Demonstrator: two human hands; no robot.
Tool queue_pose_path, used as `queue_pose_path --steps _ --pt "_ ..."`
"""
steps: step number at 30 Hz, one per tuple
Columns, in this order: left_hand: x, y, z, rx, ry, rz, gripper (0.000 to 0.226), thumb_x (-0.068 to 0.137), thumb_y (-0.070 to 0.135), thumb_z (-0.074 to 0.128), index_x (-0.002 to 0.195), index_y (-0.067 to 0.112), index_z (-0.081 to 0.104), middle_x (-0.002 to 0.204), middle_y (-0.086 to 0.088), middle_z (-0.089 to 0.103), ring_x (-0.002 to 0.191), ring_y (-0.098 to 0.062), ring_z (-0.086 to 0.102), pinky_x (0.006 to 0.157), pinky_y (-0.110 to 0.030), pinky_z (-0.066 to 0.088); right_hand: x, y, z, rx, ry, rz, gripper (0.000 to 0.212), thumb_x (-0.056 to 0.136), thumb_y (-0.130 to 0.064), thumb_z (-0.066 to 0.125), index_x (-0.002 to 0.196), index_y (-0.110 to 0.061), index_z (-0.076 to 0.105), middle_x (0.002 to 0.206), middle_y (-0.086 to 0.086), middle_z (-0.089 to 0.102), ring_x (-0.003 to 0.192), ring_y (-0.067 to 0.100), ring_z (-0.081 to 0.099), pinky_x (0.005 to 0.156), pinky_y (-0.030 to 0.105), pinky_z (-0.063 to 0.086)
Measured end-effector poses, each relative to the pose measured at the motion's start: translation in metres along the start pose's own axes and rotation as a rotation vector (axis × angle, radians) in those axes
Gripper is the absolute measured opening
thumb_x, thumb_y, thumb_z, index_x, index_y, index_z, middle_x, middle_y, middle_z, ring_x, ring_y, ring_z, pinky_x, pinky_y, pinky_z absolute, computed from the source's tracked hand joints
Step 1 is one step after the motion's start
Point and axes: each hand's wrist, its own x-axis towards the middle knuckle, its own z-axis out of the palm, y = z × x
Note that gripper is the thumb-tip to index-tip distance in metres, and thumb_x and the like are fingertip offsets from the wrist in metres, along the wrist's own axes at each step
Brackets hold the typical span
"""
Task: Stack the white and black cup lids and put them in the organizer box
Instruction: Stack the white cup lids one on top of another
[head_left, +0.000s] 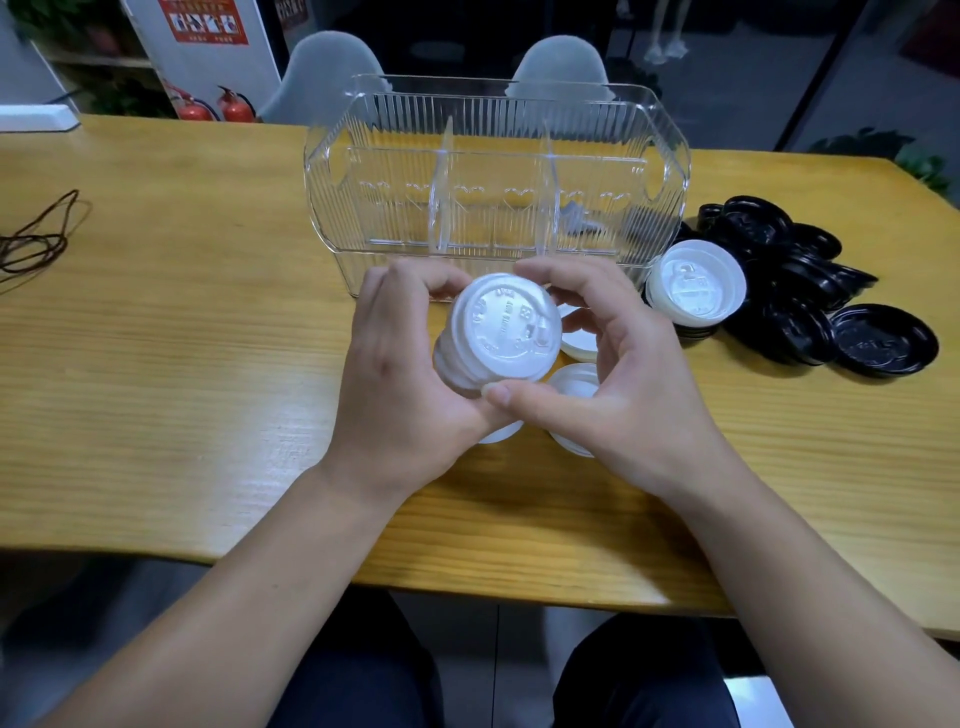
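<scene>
**Nothing really readable here**

The top white lid (504, 325) is showing embossed lettering, but it's blurring out too much to read. A red sign (203, 21) on the white board behind is carrying pictograms and tiny characters, also illegible.

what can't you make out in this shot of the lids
Head view only:
- White stack: its lid count, hidden by the left hand and right hand.
- Loose white lids under the hands: mostly covered.
- Black lids: count, piled and overlapping.
- Lid lettering: too small.
</scene>
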Motion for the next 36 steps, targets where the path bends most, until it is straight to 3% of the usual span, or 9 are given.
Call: queue_pose_path --steps 3,6,11,14,19,26,29,33,36 --pt "-0.0011 -0.0006 -0.0001 0.016 0.002 0.015 0.078 0.074 0.04 0.104 0.124 -0.002 0.062 0.125 0.008 0.055 0.116 -0.02 0.054 0.099 -0.037 0.05 0.0003 0.0021 -0.0004 -0.006 0.005 -0.004 0.074 0.079 -0.03 0.1 0.145 -0.024 0.068 0.142 -0.002 0.066 0.133 0.025 0.062 0.109 0.047 0.052" --pt "-0.001 0.0015 -0.0008 0.0 -0.006 -0.011 0.081 0.073 0.043 0.104 0.126 0.0 0.062 0.126 0.009 0.056 0.118 -0.024 0.057 0.101 -0.043 0.053 -0.0004 0.0045 0.0022 0.013 0.025 -0.001 0.073 0.08 -0.029 0.098 0.146 -0.022 0.069 0.141 -0.003 0.069 0.132 0.023 0.065 0.11 0.043 0.053" --pt "0.0013 0.0037 -0.005 -0.141 -0.128 -0.177 0.096 0.066 0.059 0.108 0.138 0.02 0.058 0.135 0.011 0.065 0.128 -0.027 0.064 0.107 -0.038 0.053 0.0015 0.0096 -0.0006 0.037 0.092 0.046 0.063 0.086 -0.031 0.095 0.143 -0.022 0.07 0.139 -0.004 0.07 0.13 0.025 0.069 0.107 0.055 0.055" --pt "0.0027 0.0004 -0.0076 -0.174 -0.263 -0.259 0.097 0.065 0.052 0.111 0.143 0.029 0.058 0.139 0.014 0.068 0.135 -0.02 0.064 0.108 -0.039 0.054 0.0018 0.0096 -0.0022 -0.001 0.084 0.074 0.06 0.09 -0.037 0.091 0.145 -0.024 0.07 0.143 -0.01 0.067 0.133 0.021 0.066 0.107 0.052 0.055" --pt "0.0036 0.0023 -0.0068 -0.261 -0.359 -0.353 0.103 0.071 0.041 0.11 0.153 0.032 0.049 0.137 0.018 0.071 0.132 -0.003 0.067 0.098 -0.012 0.05 -0.0005 0.007 -0.0016 -0.07 0.021 0.088 0.065 0.093 -0.034 0.09 0.153 -0.029 0.065 0.142 -0.012 0.068 0.135 0.016 0.064 0.109 0.044 0.053" --pt "0.002 0.0016 -0.0069 -0.321 -0.396 -0.395 0.118 0.072 0.033 0.108 0.166 0.039 0.037 0.135 0.012 0.073 0.121 -0.008 0.075 0.098 -0.018 0.055 -0.0018 0.0045 0.0018 -0.173 -0.054 0.076 0.061 0.094 -0.037 0.088 0.15 -0.026 0.068 0.142 -0.012 0.067 0.138 0.009 0.06 0.109 0.02 0.045" --pt "0.0021 0.0013 -0.0074 -0.349 -0.425 -0.395 0.123 0.073 0.03 0.108 0.17 0.039 0.033 0.133 0.013 0.074 0.12 -0.007 0.075 0.101 -0.017 0.053 -0.0028 0.0043 0.003 -0.18 -0.087 0.059 0.059 0.096 -0.035 0.086 0.152 -0.023 0.068 0.146 -0.011 0.066 0.142 0.009 0.06 0.116 0.024 0.044" --pt "0.0022 -0.0009 -0.0084 -0.411 -0.463 -0.408 0.127 0.074 0.024 0.108 0.173 0.043 0.029 0.135 0.009 0.077 0.122 -0.015 0.077 0.105 -0.029 0.058 -0.0029 0.0035 -0.0001 -0.159 -0.126 0.088 0.058 0.098 -0.034 0.084 0.152 -0.026 0.067 0.15 -0.015 0.067 0.146 0.006 0.057 0.123 0.028 0.042" --pt "0.0021 0.0 -0.0087 -0.411 -0.462 -0.415 0.127 0.075 0.025 0.108 0.173 0.044 0.03 0.131 0.011 0.078 0.118 -0.014 0.078 0.101 -0.024 0.057 -0.0028 0.0002 -0.0016 -0.143 -0.123 0.13 0.057 0.097 -0.04 0.084 0.152 -0.03 0.068 0.149 -0.02 0.069 0.145 -0.002 0.056 0.124 0.025 0.041"
